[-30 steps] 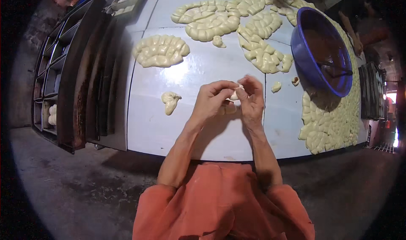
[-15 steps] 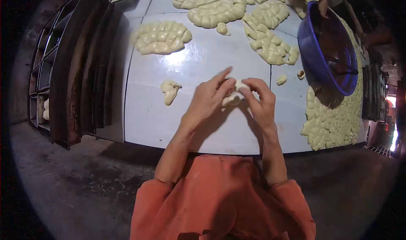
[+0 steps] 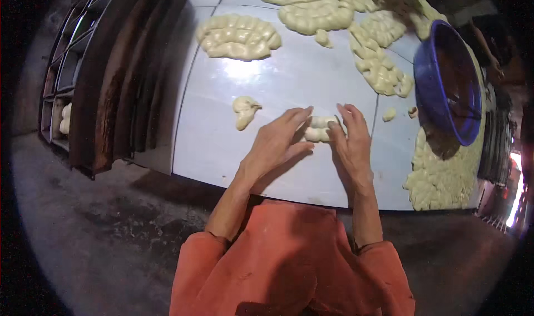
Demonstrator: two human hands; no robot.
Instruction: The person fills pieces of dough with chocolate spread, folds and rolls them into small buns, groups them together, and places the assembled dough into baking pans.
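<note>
Two short, pale dough rolls (image 3: 320, 133) lie side by side on the white tabletop (image 3: 222, 149), between my hands. My left hand (image 3: 276, 138) curls round their left end, with thumb and fingers on either side. At the right end, my right hand (image 3: 354, 142) presses its bent fingers and thumb on the dough. My fingers partly cover both ends. A loose lump of dough (image 3: 245, 112) rests left of my left hand.
Lumpy slabs of dough (image 3: 239, 36) lie toward the back, and a broad dough sheet (image 3: 442, 177) covers the right side. A blue basin (image 3: 424, 82) stands there near small dough scraps (image 3: 389, 114). Dark trays (image 3: 119, 77) and a rack (image 3: 69, 71) stand at the left.
The dough was pinched between my raised fingers; now it lies lower on the table as two rolls, with my hands spread to its ends. Another person's hand has left the basin.
</note>
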